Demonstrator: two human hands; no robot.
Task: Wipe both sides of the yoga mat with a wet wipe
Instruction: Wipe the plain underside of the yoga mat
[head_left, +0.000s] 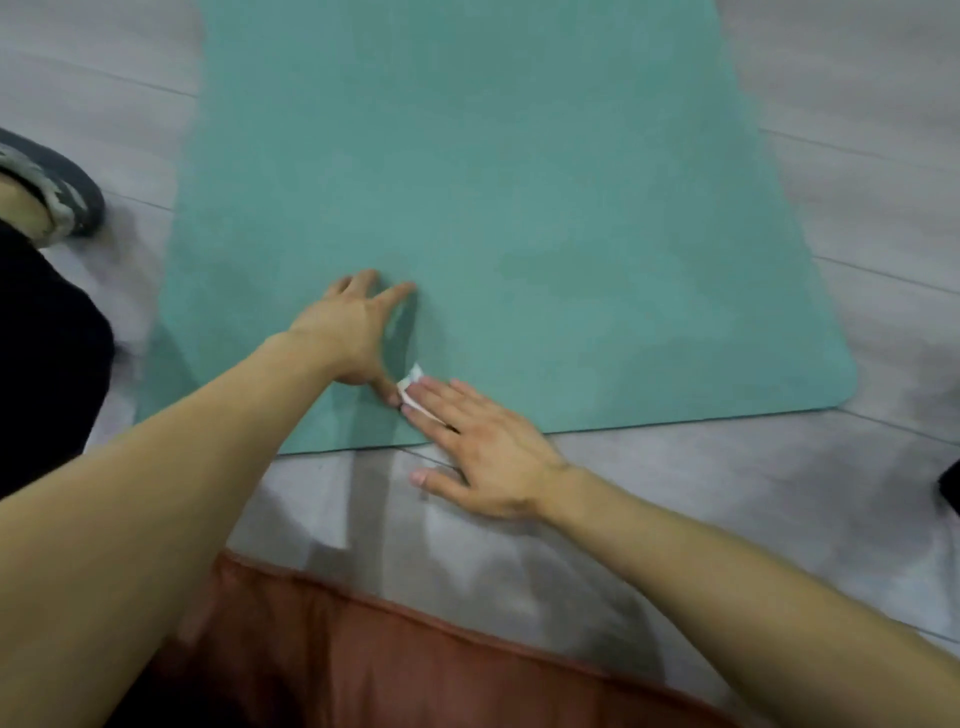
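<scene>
We see the teal yoga mat (519, 208) lying flat on the grey plank floor (857, 182), its near short edge running across the middle of the view and its near right corner rounded. On the mat, just inside that near edge, lies a small white wet wipe (413, 387). Our right hand (483, 452) lies flat with straight fingers pressing the wipe onto the mat; only a corner and a thin edge of the wipe show from under the fingertips, and the thumb extends over the floor. Our left hand (358, 332) rests spread and flat on the mat beside it, holding nothing, its thumb just touching the wipe. At the left edge a dark slipper (62, 187) stands on the floor beside the mat. A reddish-brown cushion (363, 660) fills the lower foreground.
</scene>
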